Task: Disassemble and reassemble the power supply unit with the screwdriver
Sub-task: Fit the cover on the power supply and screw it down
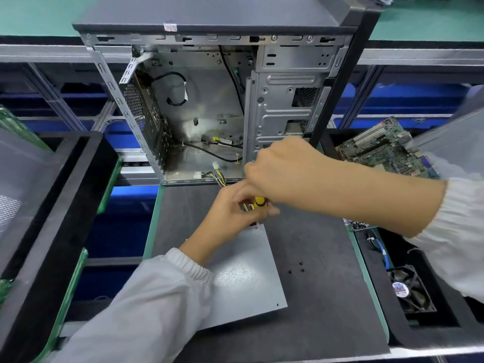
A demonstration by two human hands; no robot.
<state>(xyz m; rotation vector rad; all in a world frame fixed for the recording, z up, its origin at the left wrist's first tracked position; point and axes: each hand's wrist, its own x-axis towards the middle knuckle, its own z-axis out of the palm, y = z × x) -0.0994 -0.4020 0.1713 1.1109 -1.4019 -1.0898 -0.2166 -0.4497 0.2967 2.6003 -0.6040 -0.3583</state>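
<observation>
The gray power box [243, 279] lies flat on the dark counter [327, 284] right in front of me. Three small black screws [297, 268] sit loose beside it, so I think some are already out. At its far corner my left hand [230, 213] pinches the yellow screwdriver [259, 203] low down, and my right hand [282, 171] has its grip curled around the top. More screws may be left. Behind stands the open computer case [209, 100].

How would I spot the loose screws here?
Start at the open computer case standing at the back of the dark mat. On the mat in front of it lies a grey metal box; just to its right sit the screws, tiny black specks clustered together.
</observation>
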